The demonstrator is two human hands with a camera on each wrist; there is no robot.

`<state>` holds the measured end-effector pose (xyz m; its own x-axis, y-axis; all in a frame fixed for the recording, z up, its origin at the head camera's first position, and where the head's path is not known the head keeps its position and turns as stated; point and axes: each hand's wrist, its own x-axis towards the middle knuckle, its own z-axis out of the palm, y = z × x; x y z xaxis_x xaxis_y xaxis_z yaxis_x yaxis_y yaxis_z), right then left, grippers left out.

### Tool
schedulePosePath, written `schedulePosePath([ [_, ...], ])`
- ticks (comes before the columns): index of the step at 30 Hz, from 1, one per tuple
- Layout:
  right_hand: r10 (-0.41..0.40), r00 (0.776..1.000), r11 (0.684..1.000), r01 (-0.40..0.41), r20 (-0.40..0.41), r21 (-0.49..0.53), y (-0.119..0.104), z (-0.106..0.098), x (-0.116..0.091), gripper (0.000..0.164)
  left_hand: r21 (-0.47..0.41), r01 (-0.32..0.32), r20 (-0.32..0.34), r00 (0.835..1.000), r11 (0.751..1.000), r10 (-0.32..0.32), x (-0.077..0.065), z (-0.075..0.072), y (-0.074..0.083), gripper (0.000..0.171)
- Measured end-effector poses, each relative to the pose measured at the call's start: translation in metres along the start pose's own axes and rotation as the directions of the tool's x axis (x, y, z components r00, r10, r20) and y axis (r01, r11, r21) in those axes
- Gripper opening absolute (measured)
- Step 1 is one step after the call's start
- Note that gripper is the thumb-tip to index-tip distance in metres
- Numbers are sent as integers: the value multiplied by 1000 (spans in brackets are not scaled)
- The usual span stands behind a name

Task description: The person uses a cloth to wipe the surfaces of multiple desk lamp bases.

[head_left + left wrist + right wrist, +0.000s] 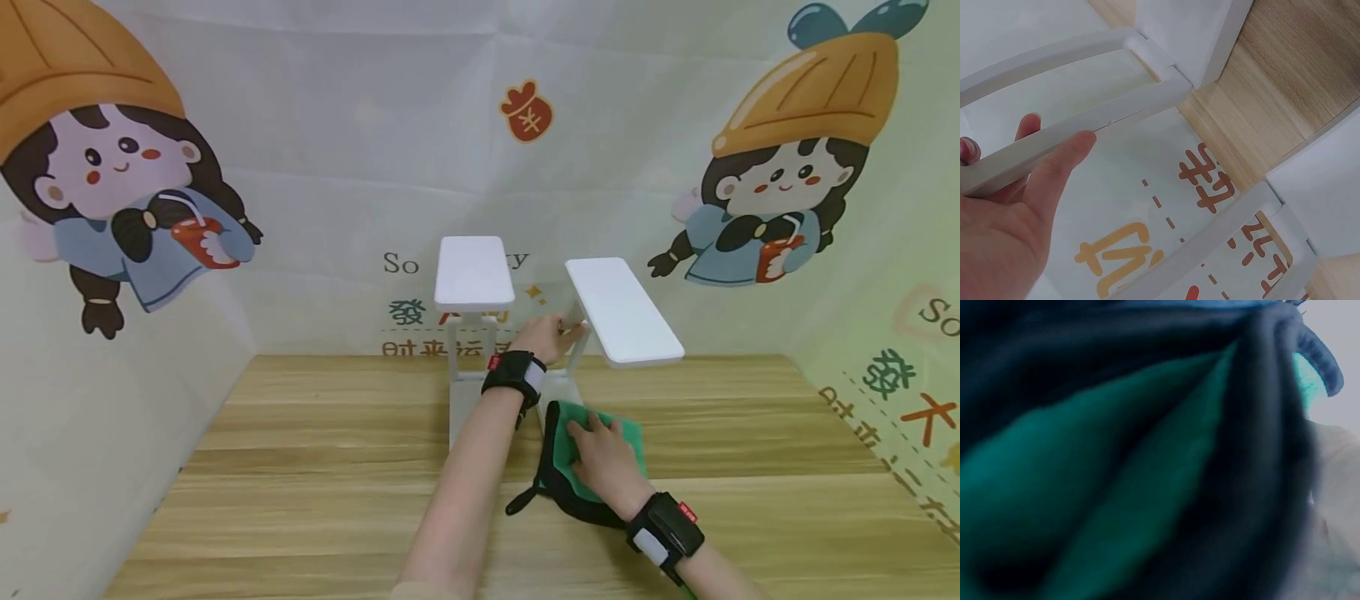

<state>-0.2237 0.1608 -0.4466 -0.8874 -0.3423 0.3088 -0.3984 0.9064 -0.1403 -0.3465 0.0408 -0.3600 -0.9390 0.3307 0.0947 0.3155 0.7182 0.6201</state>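
Two white phone stands, each with a flat plate on a two-bar arm, stand at the table's back. My left hand grips one bar of the right phone stand behind its tilted plate. In the left wrist view the thumb lies along that bar, with fingertips round its other side. My right hand presses a green cloth with a black edge over the front of that stand's base, fingers spread. In the right wrist view the folded cloth, blurred, hides most of the hand.
The left phone stand is close beside my left wrist. A wooden table lies beneath everything. Behind it hangs a printed backdrop with cartoon figures, and side walls of the same cloth close in left and right.
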Motion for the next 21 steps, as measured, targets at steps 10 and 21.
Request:
schedulePosePath([
  [10,-73,997,995,74,24,-70,-6,5,2,34,14,-6,-12,1000,1000,6,5,4,1,54],
  [21,-160,986,979,164,36,-119,-4,8,3,32,-9,-2,-18,1000,1000,2,9,5,-6,52],
])
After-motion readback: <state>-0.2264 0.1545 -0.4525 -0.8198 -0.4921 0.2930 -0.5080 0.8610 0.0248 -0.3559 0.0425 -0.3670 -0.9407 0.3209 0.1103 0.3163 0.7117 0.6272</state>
